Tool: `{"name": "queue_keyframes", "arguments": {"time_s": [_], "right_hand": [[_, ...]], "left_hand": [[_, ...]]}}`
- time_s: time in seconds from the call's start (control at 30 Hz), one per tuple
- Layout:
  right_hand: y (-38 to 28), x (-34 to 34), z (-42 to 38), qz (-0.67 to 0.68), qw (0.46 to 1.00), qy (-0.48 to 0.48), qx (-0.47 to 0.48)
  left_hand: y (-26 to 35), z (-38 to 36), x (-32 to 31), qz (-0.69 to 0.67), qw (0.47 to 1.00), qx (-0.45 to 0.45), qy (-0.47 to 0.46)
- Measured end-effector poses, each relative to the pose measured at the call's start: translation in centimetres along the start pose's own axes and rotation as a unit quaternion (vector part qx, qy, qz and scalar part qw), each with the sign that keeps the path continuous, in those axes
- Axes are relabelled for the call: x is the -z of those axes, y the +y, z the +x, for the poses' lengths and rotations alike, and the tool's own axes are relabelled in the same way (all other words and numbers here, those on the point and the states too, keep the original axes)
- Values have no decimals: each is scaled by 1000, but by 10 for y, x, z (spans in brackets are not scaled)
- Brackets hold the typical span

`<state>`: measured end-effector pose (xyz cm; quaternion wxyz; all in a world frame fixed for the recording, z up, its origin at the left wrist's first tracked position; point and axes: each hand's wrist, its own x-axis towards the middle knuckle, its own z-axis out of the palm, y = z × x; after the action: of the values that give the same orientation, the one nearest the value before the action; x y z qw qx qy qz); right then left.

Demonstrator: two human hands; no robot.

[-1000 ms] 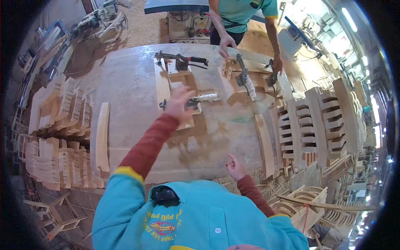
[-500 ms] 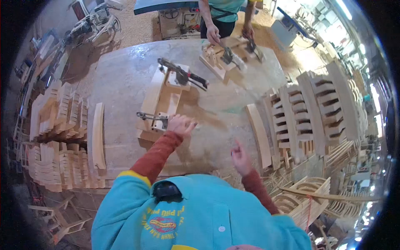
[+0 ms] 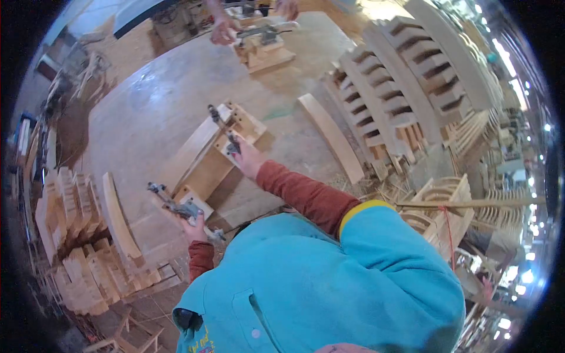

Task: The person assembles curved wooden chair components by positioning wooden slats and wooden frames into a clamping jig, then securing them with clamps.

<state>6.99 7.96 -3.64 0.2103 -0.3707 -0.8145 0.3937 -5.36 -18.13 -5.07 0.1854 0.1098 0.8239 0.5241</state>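
**Both our hands on the clamps of a wooden jig**

We stand over a wide workbench (image 3: 147, 112) dusted with sawdust. Stacks of curved wooden parts (image 3: 76, 247) crowd its left edge, and tall racks of slotted pieces (image 3: 406, 76) rise on the right. One loose curved slat (image 3: 332, 138) lies on the bench between the racks and our work.

In the middle of the bench, tilted diagonally toward us, sits the wooden jig (image 3: 203, 162), a long board with blocks at either end and a toggle clamp on each.

Our right arm, in a red sleeve under a turquoise shirt, reaches forward across our chest, elbow bent. The right hand (image 3: 247, 159) is closed around the handle of the far clamp (image 3: 226, 132), fingers wrapped about it.

Our left arm is drawn in close, only the cuff showing. The left hand (image 3: 194, 226) grips the near clamp (image 3: 176, 206) at the jig's near end, fingers curled over its handle.

At the far end of the bench, another person's hand (image 3: 223, 29) rests beside a second jig (image 3: 265, 47).
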Motion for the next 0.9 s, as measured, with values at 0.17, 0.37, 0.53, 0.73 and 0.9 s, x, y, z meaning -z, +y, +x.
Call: {"name": "queue_keyframes", "arguments": {"time_s": [0.17, 0.37, 0.53, 0.73, 0.9], "right_hand": [[-11, 25, -47, 98, 993, -10, -61], [22, 59, -96, 164, 975, 63, -135], [9, 71, -105, 331, 892, 42, -307], [-60, 155, -89, 410, 671, -107, -608], [-160, 199, -65, -78, 834, -405, -366]], "left_hand": [[-6, -15, -4, 89, 995, -26, 27], [4, -24, -41, 130, 985, -100, -56], [76, -17, -50, 97, 986, -71, -117], [58, -17, -48, 74, 985, -89, -130], [72, -9, -42, 44, 982, -105, -154]]}}
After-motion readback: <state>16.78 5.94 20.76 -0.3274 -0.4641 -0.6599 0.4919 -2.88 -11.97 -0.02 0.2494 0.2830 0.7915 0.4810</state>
